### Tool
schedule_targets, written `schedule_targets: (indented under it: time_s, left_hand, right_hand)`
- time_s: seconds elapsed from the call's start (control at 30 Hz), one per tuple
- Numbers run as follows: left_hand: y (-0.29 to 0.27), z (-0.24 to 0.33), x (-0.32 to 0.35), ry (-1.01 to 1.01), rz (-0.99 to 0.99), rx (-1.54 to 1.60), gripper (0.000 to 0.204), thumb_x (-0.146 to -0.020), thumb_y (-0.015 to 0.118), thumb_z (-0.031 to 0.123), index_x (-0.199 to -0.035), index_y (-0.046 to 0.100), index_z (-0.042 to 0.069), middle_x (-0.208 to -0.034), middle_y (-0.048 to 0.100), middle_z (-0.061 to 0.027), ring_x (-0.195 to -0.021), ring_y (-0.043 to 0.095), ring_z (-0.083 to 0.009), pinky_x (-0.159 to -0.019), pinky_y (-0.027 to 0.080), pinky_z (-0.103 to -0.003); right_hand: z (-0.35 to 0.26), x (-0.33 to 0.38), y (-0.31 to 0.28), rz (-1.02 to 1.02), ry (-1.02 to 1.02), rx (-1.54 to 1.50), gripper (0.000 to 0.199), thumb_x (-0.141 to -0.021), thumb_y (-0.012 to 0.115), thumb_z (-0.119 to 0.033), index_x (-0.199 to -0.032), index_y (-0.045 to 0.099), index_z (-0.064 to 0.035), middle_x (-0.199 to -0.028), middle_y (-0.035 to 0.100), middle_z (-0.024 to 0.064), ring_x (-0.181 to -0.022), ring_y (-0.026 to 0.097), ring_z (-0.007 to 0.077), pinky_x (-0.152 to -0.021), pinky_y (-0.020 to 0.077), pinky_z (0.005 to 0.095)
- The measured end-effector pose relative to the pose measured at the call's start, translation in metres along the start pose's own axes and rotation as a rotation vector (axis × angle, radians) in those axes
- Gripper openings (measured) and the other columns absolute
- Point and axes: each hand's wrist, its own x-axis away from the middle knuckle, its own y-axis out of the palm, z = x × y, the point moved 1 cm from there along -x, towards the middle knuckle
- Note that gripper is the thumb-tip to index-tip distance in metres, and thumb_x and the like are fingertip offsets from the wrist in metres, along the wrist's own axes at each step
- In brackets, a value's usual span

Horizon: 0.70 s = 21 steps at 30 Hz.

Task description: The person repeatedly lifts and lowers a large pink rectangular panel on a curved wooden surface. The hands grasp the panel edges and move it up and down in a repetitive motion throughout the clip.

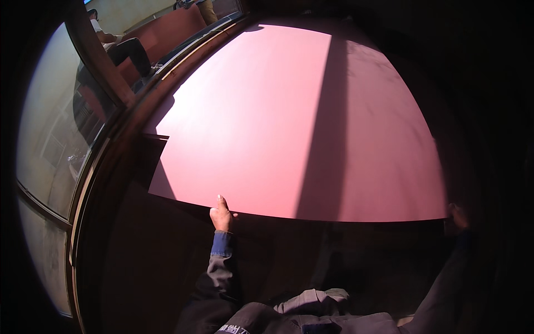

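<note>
A large, flat pink sheet (250,139) spreads out in front of me, with a step-shaped cut-out near its left corner. Along its near edge, left of the middle, my left hand (222,218) grips it, thumb on the top face and the other fingers mostly hidden beneath. At the near right corner my right hand (459,217) is closed on the edge; shadow dims it and its fingers show only in part. Bright sunlight falls on the left part of the sheet, and a dark shadow band crosses it.
A glazed window frame (83,195) runs along the left side, close to the sheet's left edge. Beyond the glass a person (130,50) sits near a reddish panel (172,30), and part of another person (207,11) shows. Deep shadow hides the right side and the floor.
</note>
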Motion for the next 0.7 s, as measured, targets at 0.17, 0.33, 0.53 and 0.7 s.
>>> schedule_targets:
  time_s: [0.17,0.33,0.53,0.7]
  left_hand:
    - [0.022,0.010,-0.072,0.030,0.095,-0.460,0.065,-0.094,0.056,0.047,-0.059,0.052,-0.008,-0.054,0.053,-0.0052,-0.051,0.049,-0.0139,-0.053,0.041,-0.038]
    - [0.018,0.005,-0.123,0.217,0.321,-0.348,0.070,-0.095,0.050,0.050,-0.077,0.060,-0.017,-0.062,0.064,-0.0220,-0.058,0.060,-0.0243,-0.056,0.043,-0.045]
    - [0.050,0.009,-0.157,-0.010,0.250,-0.542,0.074,-0.093,0.049,0.053,-0.096,0.060,-0.020,-0.095,0.062,-0.0390,-0.097,0.063,-0.0464,-0.082,0.049,-0.047]
    - [0.007,-0.016,-0.200,-0.005,0.266,-0.627,0.081,-0.094,0.043,0.056,-0.114,0.048,-0.022,-0.112,0.057,-0.0390,-0.110,0.058,-0.0455,-0.093,0.046,-0.045]
  right_hand:
    - [-0.070,-0.058,0.059,-0.125,-0.034,-0.693,0.033,-0.100,0.047,-0.028,-0.111,0.060,0.0010,-0.105,0.063,0.0083,-0.098,0.057,0.0171,-0.091,0.0434,0.0328]
    - [-0.129,-0.042,0.093,-0.052,-0.020,-0.656,0.042,-0.100,0.049,-0.028,-0.125,0.054,0.0054,-0.118,0.061,0.0110,-0.109,0.055,0.0181,-0.098,0.0404,0.0326]
    - [-0.096,-0.025,0.116,0.008,-0.103,-0.670,0.043,-0.102,0.045,-0.031,-0.124,0.053,0.0048,-0.118,0.060,0.0114,-0.108,0.056,0.0193,-0.095,0.0420,0.0322]
    - [-0.079,0.023,0.167,0.045,-0.161,-0.500,0.047,-0.103,0.041,-0.033,-0.128,0.049,0.0063,-0.120,0.059,0.0154,-0.110,0.055,0.0230,-0.097,0.0408,0.0331]
